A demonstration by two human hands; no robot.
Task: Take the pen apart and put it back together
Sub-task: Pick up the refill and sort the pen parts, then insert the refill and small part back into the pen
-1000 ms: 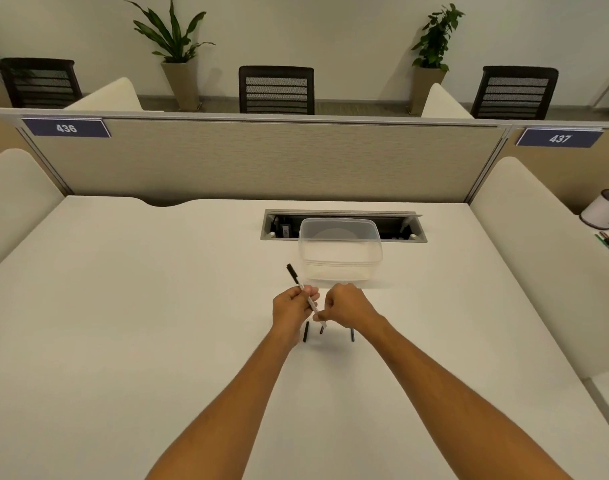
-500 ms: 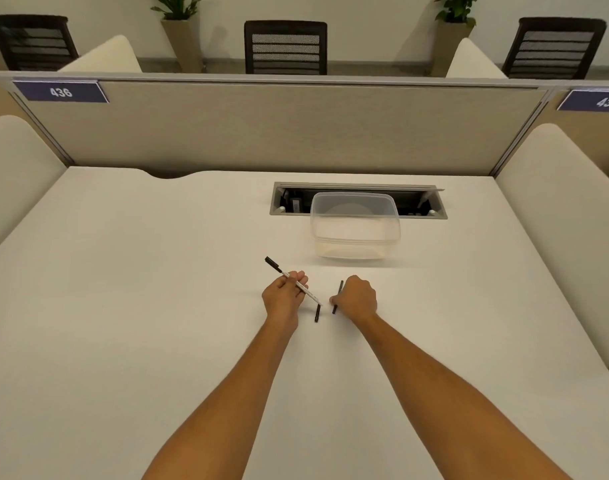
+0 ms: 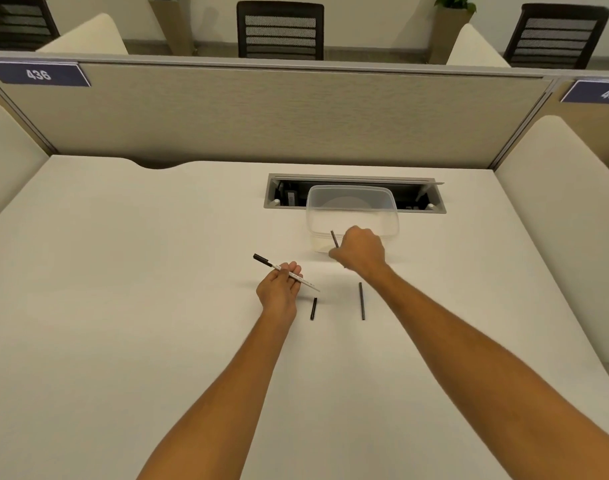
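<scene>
Right hand (image 3: 362, 249) moved up from beside left hand toward clear tub (image 3: 382, 197), now pinching thin dark piece (image 3: 334, 238) upright. Left hand (image 3: 279, 287) hasn't budged, fingers curled round white pen barrel (image 3: 296, 276), black cap end pointing up-left. Short black bit (image 3: 313, 309) and long thin rod (image 3: 361, 301) lying loose on desk (image 3: 123, 271), apart. Looks like teardown about finished, reassembly next, guessing.
</scene>
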